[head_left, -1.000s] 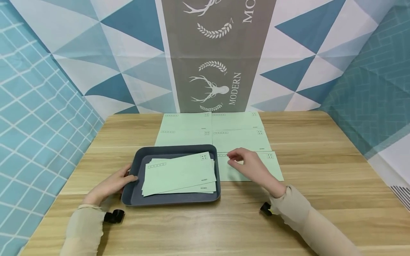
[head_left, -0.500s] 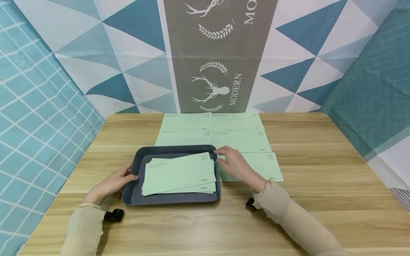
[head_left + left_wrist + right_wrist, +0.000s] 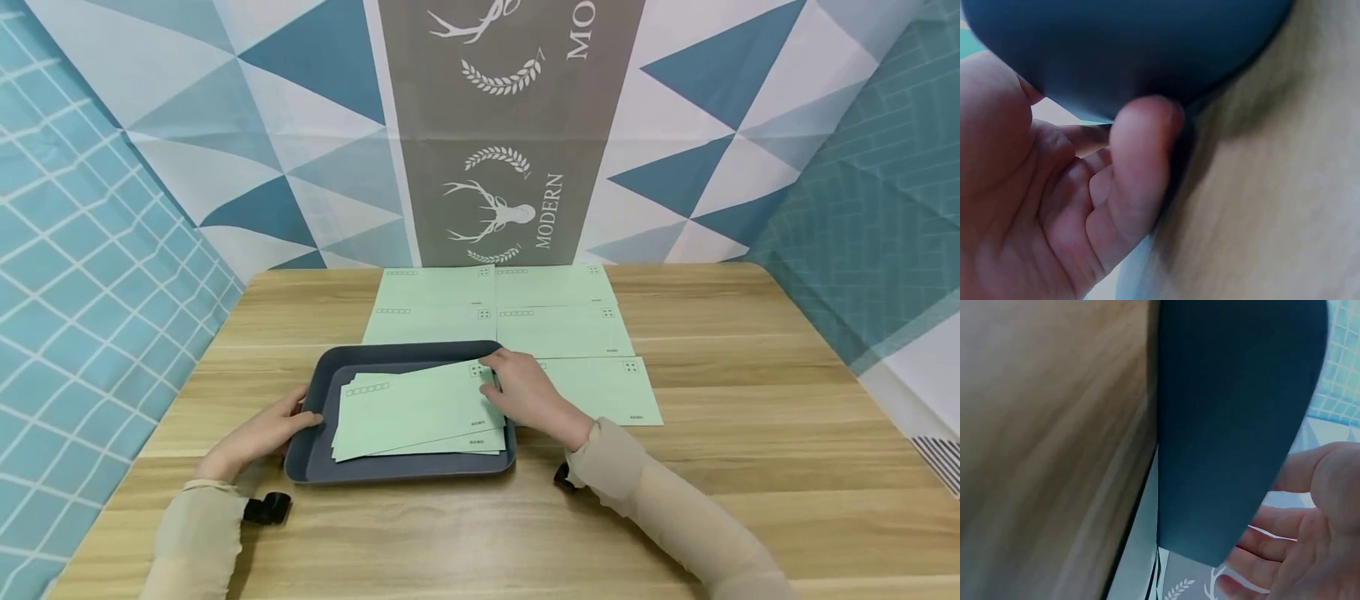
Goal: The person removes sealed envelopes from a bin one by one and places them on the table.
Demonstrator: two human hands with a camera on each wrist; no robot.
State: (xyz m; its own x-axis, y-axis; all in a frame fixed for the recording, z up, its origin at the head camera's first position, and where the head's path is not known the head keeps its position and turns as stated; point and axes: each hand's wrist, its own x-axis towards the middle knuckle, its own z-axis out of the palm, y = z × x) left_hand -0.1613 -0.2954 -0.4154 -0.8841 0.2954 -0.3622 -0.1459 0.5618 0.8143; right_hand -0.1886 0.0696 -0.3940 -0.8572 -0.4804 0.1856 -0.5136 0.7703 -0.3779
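A dark grey tray (image 3: 401, 472) holds a loose stack of pale green envelopes (image 3: 420, 408). My left hand (image 3: 258, 433) grips the tray's left side, thumb over the rim and other fingers outside. The left wrist view shows that hand's curled fingers against the tray wall (image 3: 1147, 50). Reaching over the right rim, my right hand (image 3: 534, 400) has its fingertips at the top envelope's right end, near the printed stamp box. Thumb and forefinger are spread apart there. In the right wrist view, the tray wall (image 3: 1229, 412) hides part of those fingers.
Beyond the tray, several green envelopes (image 3: 562, 331) lie edge to edge in rows on the wooden table (image 3: 750, 400). One envelope (image 3: 607, 396) lies just right of the tray, partly under my right hand. A patterned cloth (image 3: 495, 125) hangs behind the table's far edge.
My right hand has moved left, from above the envelope beside the tray, across the tray's right rim to the stack. The left hand and the tray stay in place.
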